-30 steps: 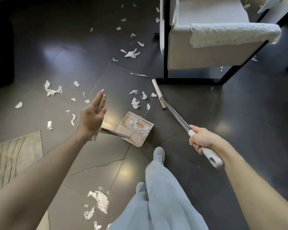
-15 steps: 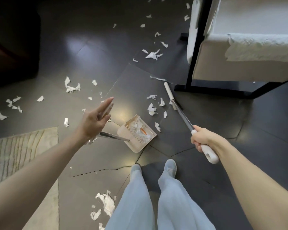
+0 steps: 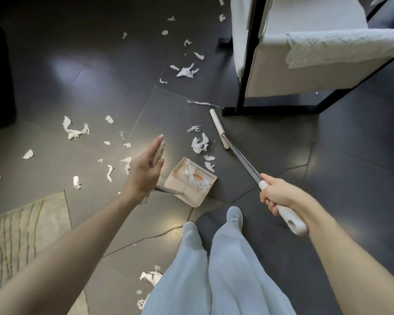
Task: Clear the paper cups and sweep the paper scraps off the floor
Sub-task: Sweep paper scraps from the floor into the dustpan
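My left hand (image 3: pixel 146 169) holds the upright handle of a beige dustpan (image 3: pixel 200 194), thumb and palm around it with the fingers stretched out. The pan rests on the dark floor and holds white paper scraps. My right hand (image 3: pixel 279 196) is shut on the white grip of a broom (image 3: pixel 239 158). The broom's beige head (image 3: pixel 217 128) lies on the floor beyond the pan. A clump of paper scraps (image 3: pixel 199 144) lies between the head and the pan. More scraps (image 3: pixel 74 130) are strewn to the left and far ahead. No paper cup is visible.
A white upholstered chair with a black frame (image 3: pixel 248 64) stands at the upper right, its foot close to the broom head. A beige rug (image 3: pixel 21 235) covers the lower left. My legs and grey shoes (image 3: pixel 234 214) stand just behind the dustpan. More scraps (image 3: pixel 150 278) lie by my feet.
Both feet now stand side by side behind the dustpan. The broom head has drawn back from the chair's foot toward the scrap clump. Both hands keep their grips.
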The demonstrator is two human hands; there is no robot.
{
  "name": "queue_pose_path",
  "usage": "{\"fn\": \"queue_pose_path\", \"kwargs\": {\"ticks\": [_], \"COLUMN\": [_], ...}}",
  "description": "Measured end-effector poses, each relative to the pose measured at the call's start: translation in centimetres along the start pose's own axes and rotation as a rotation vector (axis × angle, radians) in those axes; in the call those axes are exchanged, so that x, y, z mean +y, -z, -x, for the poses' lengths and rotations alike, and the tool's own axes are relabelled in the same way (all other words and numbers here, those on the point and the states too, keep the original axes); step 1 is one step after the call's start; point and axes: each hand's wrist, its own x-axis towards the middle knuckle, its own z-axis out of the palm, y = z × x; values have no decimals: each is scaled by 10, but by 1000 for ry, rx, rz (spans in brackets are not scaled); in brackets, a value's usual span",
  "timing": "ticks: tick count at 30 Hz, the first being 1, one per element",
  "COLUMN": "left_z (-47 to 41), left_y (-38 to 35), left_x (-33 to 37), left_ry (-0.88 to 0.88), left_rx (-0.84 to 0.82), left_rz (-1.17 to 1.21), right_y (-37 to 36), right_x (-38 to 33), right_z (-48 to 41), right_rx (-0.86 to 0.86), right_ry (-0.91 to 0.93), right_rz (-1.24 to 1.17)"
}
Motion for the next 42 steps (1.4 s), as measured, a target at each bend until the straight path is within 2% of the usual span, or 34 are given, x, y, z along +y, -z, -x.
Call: {"fn": "queue_pose_path", "kwargs": {"ticks": [3,9,12,18,25,30,33,37,42], "left_z": [-6,-23,-26,-23,-34,-58,-74,-101,-126], "left_y": [-10,-15,-11,5,11,5,-4,-10,-14], "left_x": [8,12,8,4,-3,4,16,26,34], "left_ry": [-39,-44,-40,-26,55,94,110,114,117], "left_rx": [4,-13,-18,-6,115,177,191,236,255], "left_rz": [-14,-15,-19,9,16,39,155,180,182], "right_y": [-20,-53,-51,-24,3,2,-6,-6,31], "right_x": [11,22,14,-12,-65,-115,-137,-143,-147], "right_z": [-4,11,23,50,28,-33,-60,-66,-42], "right_rx": [3,-141,-187,-155,-77,-7,-14,-130,-274], "right_ry": [-13,-93,-106,-32,58,116,129,79,-9], "right_rz": [5,-146,-199,-192,-50,296,530,602,448]}}
